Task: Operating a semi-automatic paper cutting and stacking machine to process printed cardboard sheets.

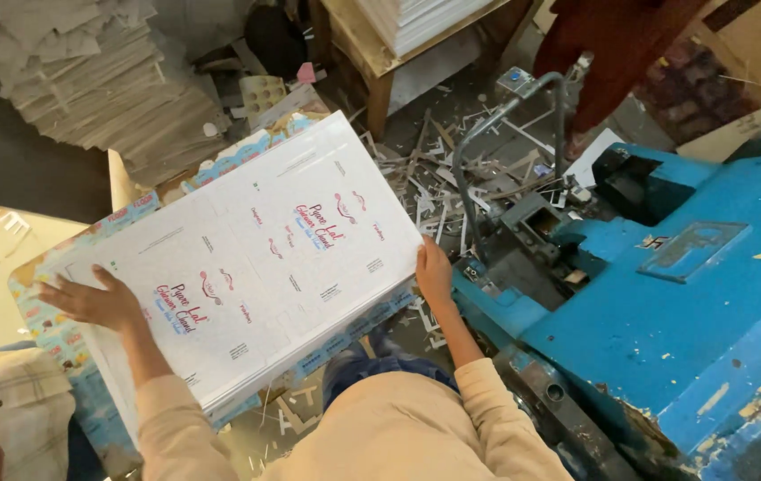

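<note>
Item: sheet stack (256, 258), white, printed, tilted across my lap. My left hand (95, 301) lies flat and open on its near-left corner; my right hand (434, 272) clasps its right edge. Just right of that grip: blue machine (666, 303), crowding. Beyond: scraps (452, 178), table (372, 53). Left: card pile (86, 80).

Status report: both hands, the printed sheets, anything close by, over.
Left hand flat on the stack of printed sheets. Right hand grips its right edge. Blue machine close on the right; paper offcuts litter the floor beyond.
</note>
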